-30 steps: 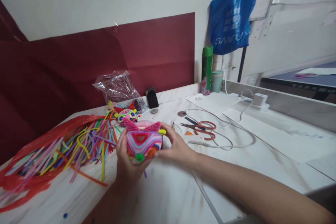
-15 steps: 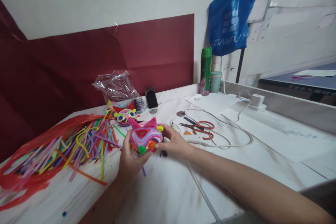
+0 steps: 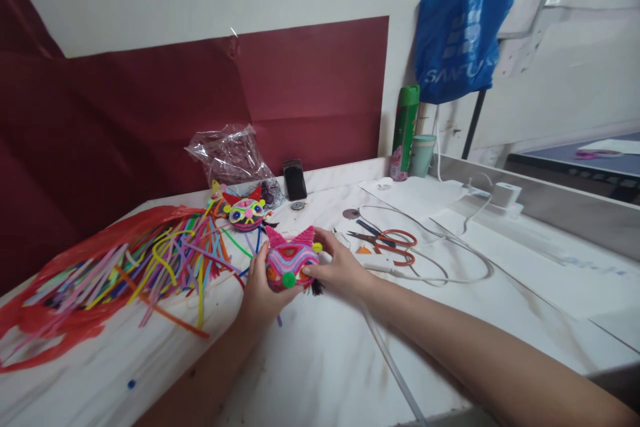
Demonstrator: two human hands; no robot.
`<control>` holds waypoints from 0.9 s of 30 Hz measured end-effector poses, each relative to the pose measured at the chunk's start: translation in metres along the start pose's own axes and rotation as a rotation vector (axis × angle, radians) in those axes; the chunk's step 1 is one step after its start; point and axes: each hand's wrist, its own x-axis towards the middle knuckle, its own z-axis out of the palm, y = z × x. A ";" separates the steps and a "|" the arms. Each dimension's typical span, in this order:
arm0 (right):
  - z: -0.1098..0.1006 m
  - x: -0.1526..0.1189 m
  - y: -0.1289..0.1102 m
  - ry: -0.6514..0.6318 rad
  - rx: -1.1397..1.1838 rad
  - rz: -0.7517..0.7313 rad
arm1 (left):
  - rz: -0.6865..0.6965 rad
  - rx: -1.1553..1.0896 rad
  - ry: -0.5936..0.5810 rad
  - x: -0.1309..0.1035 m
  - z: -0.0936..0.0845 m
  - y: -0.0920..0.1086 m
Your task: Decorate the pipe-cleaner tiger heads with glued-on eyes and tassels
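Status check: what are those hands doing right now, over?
Left hand and right hand both gripping the pink cat face, low over the table. Pipe cleaners to the left, scissors to the right. Nothing in the way.

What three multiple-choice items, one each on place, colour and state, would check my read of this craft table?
1. Where do the scissors lie?
A. right of the hands
B. on the pipe cleaners
C. inside the blue bag

2. What colour is the pompom on the front of the cat head?
A. blue
B. green
C. white

3. How is the cat head held?
A. by the left hand only
B. lying free on the table
C. between both hands

Answers:
1 A: the scissors sit on the table past the right hand, far from the pipe cleaners.
2 B: a green pompom shows low on its front.
3 C: the left hand cups it from below and the right grips its side.
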 end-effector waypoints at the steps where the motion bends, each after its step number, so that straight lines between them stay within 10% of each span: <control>1: -0.001 -0.002 -0.005 0.011 -0.066 0.007 | 0.009 0.004 -0.007 -0.001 0.000 -0.001; 5: -0.002 -0.006 -0.015 0.044 -0.228 0.046 | 0.044 -0.051 -0.061 0.002 -0.006 -0.004; 12: -0.008 -0.002 -0.004 0.022 -0.113 0.164 | -0.096 0.048 0.232 0.031 -0.050 -0.010; 20: -0.010 -0.001 -0.008 0.071 -0.212 0.165 | -0.197 0.534 -0.276 0.035 -0.072 -0.011; 27: -0.010 -0.001 -0.011 0.070 -0.229 0.154 | -0.248 0.542 -0.436 0.032 -0.070 -0.017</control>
